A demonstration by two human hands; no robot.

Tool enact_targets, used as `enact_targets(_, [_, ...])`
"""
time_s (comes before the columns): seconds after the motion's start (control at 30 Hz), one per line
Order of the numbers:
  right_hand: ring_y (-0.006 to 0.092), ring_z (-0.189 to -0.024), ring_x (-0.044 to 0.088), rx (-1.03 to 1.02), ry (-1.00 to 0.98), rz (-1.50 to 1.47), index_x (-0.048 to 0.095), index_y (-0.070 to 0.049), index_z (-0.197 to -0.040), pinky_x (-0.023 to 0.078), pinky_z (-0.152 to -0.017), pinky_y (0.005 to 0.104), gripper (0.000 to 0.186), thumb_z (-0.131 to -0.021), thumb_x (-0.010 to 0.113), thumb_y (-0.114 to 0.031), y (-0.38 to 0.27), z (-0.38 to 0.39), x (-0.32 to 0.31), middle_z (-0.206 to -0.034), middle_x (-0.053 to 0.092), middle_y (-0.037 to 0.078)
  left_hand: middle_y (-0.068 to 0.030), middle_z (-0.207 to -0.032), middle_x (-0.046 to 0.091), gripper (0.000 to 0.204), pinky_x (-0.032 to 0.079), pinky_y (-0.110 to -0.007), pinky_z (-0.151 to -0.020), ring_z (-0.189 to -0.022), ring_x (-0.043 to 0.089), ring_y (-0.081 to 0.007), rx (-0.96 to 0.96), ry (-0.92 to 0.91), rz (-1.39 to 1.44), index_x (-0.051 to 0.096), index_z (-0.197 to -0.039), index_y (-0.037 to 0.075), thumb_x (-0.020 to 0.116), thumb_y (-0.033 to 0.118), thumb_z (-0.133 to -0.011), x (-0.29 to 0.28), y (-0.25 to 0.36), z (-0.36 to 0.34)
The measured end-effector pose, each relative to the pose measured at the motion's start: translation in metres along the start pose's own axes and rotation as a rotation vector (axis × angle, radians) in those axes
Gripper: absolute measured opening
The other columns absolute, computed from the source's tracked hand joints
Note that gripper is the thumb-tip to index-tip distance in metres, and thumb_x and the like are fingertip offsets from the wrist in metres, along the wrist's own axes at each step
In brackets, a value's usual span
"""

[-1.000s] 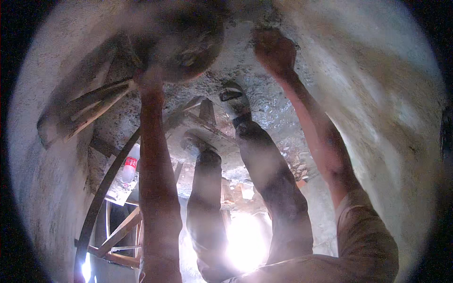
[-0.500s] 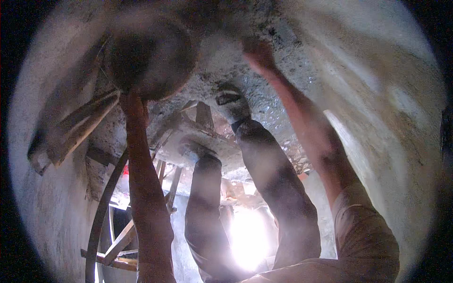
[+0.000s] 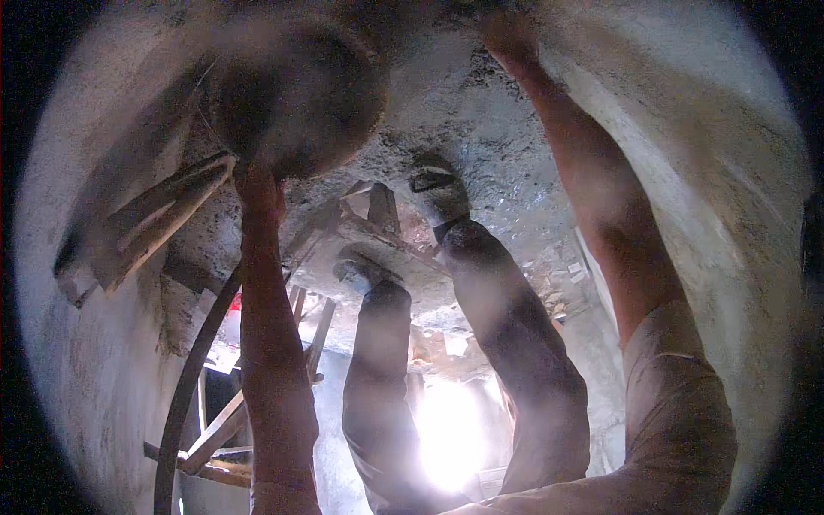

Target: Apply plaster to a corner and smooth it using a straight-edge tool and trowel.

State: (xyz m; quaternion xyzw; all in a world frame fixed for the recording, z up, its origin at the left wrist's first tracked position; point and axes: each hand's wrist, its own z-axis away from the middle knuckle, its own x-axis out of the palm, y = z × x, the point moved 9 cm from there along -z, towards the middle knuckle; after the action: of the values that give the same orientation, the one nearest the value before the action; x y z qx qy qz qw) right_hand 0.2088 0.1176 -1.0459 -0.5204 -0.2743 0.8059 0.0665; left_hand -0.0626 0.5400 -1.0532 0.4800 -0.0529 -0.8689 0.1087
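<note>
My left hand (image 3: 263,189) grips the rim of a dark round pan (image 3: 300,99), raised at the upper left of the head view. My right hand (image 3: 512,41) reaches to the top of the view, against or close to a rough, grey, damp surface (image 3: 524,146); its fingers are dim and blurred, and I cannot tell what, if anything, they hold. Below the pan, a worn wooden piece (image 3: 154,219) slants along the left wall, just beside my left hand.
My shod feet (image 3: 442,193) stand on rubble-strewn ledges and boards. A long dark strip (image 3: 193,369) runs down the left, beside timber framing (image 3: 215,438) and a mostly hidden red-labelled bottle (image 3: 233,313). A pale curved wall (image 3: 721,257) rises at the right. Bright light glares from below.
The pan and my left hand dropped and shifted left, then came slightly back right. My right hand has moved up and to the right along the rough surface.
</note>
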Motion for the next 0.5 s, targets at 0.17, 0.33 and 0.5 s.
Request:
enact_targets(0.17, [0.0371,-0.084,0.067,-0.070,0.251,0.477,0.062,-0.011,-0.121,0.054,-0.075,0.0477,0.040,-0.092,0.055,-0.037,-0.043,0.040,-0.034,-0.096,0.070,0.013,-0.0162,-0.136,0.048,0.063,0.029,-0.047,-0.111,-0.126,0.044,-0.0335,-0.133,0.156,0.336,0.040,-0.139,0.007,0.070,0.025,-0.087,0.003,-0.034,0.008])
enact_targets(0.33, [0.0347,-0.075,0.069,0.102,0.241,0.325,0.067,-0.012,-0.106,0.055,-0.070,0.0468,0.034,-0.088,0.060,-0.040,-0.141,0.102,-0.106,-0.087,0.071,0.011,-0.0138,-0.127,0.054,0.049,0.039,-0.046,-0.102,-0.113,0.053,-0.0310,-0.259,0.204,1.250,0.049,-0.131,0.006,0.066,0.026,-0.090,-0.028,0.007,0.005])
enact_targets(0.5, [0.0330,-0.073,0.069,-0.063,0.269,0.061,0.069,-0.009,-0.092,0.056,-0.065,0.0434,0.024,-0.086,0.065,-0.032,-0.187,0.114,-0.081,-0.087,0.071,0.012,-0.0099,-0.116,0.060,0.039,0.049,-0.044,-0.087,-0.101,0.060,-0.0274,-0.586,0.302,1.741,0.055,-0.124,0.004,0.062,0.020,-0.089,-0.039,0.039,0.017])
